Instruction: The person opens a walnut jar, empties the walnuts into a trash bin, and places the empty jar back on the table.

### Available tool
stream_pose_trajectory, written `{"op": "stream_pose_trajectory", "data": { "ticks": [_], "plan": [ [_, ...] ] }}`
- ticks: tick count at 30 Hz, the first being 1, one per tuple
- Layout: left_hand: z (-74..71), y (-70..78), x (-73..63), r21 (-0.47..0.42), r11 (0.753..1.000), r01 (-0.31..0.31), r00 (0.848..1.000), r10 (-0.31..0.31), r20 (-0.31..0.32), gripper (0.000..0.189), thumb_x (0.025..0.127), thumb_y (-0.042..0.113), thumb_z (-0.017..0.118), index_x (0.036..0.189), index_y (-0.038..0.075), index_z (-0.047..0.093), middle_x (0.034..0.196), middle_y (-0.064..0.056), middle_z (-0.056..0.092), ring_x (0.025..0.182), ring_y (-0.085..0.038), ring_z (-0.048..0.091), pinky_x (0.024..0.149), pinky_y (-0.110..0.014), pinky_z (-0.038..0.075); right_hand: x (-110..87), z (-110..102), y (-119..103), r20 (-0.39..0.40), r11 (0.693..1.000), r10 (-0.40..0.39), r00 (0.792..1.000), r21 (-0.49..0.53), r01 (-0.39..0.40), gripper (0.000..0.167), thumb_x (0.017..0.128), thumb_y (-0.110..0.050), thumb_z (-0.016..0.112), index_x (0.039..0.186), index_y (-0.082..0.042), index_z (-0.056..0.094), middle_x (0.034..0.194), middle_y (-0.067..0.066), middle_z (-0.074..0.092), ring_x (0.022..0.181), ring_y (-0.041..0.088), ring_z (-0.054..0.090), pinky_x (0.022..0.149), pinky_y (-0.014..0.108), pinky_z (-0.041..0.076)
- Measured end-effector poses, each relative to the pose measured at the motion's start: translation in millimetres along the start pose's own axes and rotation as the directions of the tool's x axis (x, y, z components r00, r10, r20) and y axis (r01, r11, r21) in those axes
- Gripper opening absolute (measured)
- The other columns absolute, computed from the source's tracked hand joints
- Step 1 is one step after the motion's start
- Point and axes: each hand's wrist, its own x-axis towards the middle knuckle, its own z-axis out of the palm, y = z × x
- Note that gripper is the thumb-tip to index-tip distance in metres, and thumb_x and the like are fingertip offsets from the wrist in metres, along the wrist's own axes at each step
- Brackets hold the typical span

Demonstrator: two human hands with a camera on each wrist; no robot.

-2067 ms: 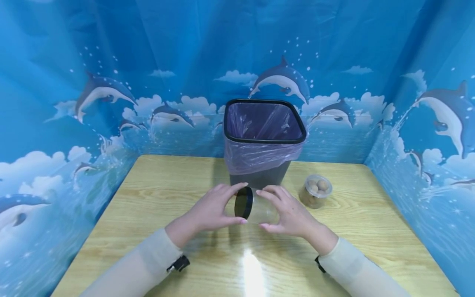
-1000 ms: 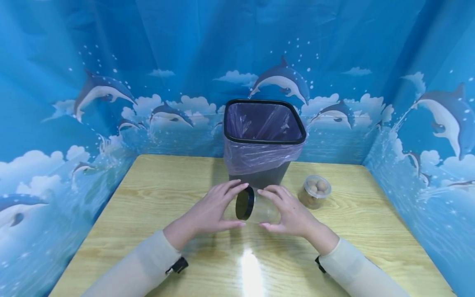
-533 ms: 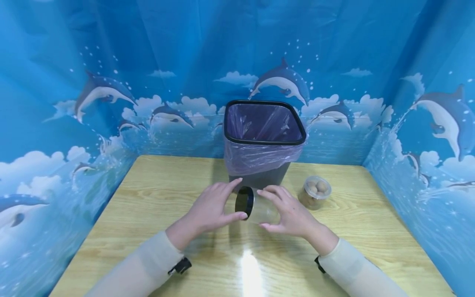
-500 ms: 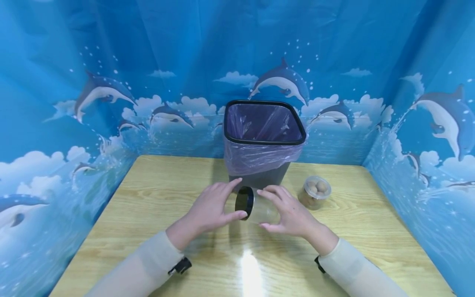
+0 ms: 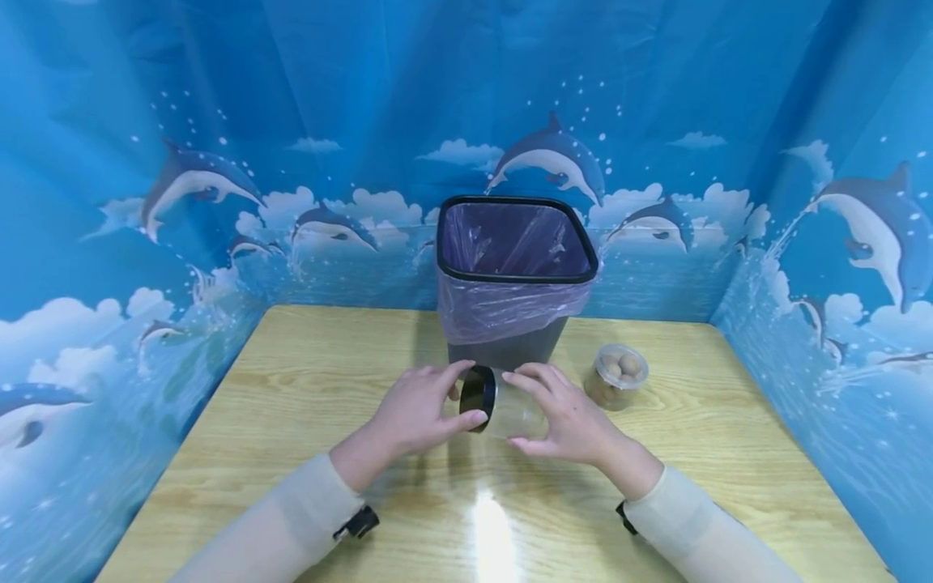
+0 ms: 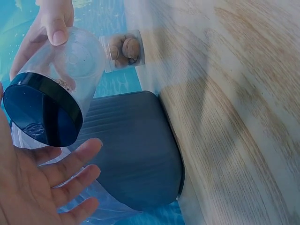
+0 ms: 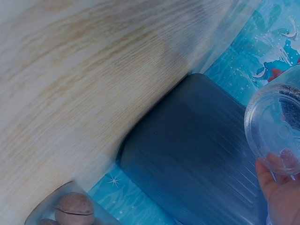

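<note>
A clear plastic jar point(image 5: 516, 409) with a black screw lid point(image 5: 478, 398) lies sideways in the air over the table, its lid toward the left. My right hand point(image 5: 572, 414) grips the jar's body near the base, thumb below and fingers above. My left hand point(image 5: 411, 413) holds the lid's rim between thumb and index finger. In the left wrist view, the other left fingers point(image 6: 77, 176) spread out below the lid. A few small brown bits point(image 6: 64, 84) show inside the jar. The right wrist view catches only the jar's round base point(image 7: 274, 126) and some right fingertips.
Behind the jar stands a dark bin point(image 5: 503, 352) with a black rim and a purple liner bag point(image 5: 513, 312) folded over it. Right of the bin, a clear tub point(image 5: 611, 395) holds several walnuts point(image 5: 621, 366). Blue dolphin-print curtains border the wooden table point(image 5: 313, 356).
My left thumb has come up from below onto the lid, and the index finger, lifted off half a second ago, is back at its top edge. My right hand and the jar stay nearly still.
</note>
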Motion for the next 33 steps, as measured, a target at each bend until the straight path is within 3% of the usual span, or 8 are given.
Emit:
{"op": "stream_pose_trajectory", "data": {
  "ticks": [7, 15, 26, 33],
  "plan": [
    [2.0, 0.7, 0.5, 0.000, 1.000, -0.002, 1.000, 0.002, 0.002, 0.086, 0.088, 0.077, 0.049, 0.150, 0.017, 0.045, 0.087, 0.008, 0.062, 0.081, -0.013, 0.057, 0.093, -0.044, 0.047, 0.1, 1.1, -0.2, -0.003, 1.000, 0.001, 1.000, -0.002, -0.001, 0.088, 0.071, -0.039, 0.087, 0.145, -0.012, 0.048, 0.131, 0.011, 0.053, 0.116, 0.028, 0.055, 0.090, 0.045, 0.053],
    [2.3, 2.0, 0.3, -0.040, 0.999, -0.007, 1.000, 0.006, -0.010, 0.082, 0.089, 0.069, 0.057, 0.148, 0.013, 0.046, 0.092, 0.002, 0.065, 0.086, -0.016, 0.056, 0.093, -0.044, 0.046, -0.1, 1.1, 0.2, -0.001, 1.000, -0.006, 1.000, -0.016, 0.006, 0.085, 0.075, -0.045, 0.083, 0.145, -0.012, 0.048, 0.131, 0.011, 0.054, 0.116, 0.028, 0.055, 0.091, 0.045, 0.054],
    [0.2, 0.2, 0.7, -0.059, 0.998, -0.020, 0.999, 0.022, 0.028, 0.088, 0.087, 0.069, 0.062, 0.155, 0.019, 0.038, 0.110, 0.001, 0.065, 0.105, -0.018, 0.057, 0.100, -0.047, 0.043, -0.4, 1.5, 0.5, 0.003, 1.000, -0.007, 1.000, -0.012, 0.007, 0.084, 0.076, -0.045, 0.082, 0.145, -0.012, 0.048, 0.131, 0.012, 0.053, 0.116, 0.028, 0.055, 0.091, 0.045, 0.053],
    [-2.6, -3.9, -0.5, -0.078, 0.992, -0.098, 0.994, 0.101, 0.030, 0.095, 0.083, 0.069, 0.066, 0.158, 0.023, 0.032, 0.133, -0.001, 0.061, 0.126, -0.023, 0.049, 0.107, -0.051, 0.039, -0.5, 0.6, 0.2, -0.001, 1.000, -0.015, 1.000, -0.019, 0.015, 0.085, 0.074, -0.044, 0.084, 0.144, -0.011, 0.049, 0.130, 0.013, 0.054, 0.114, 0.029, 0.056, 0.089, 0.045, 0.054]
  ]
}}
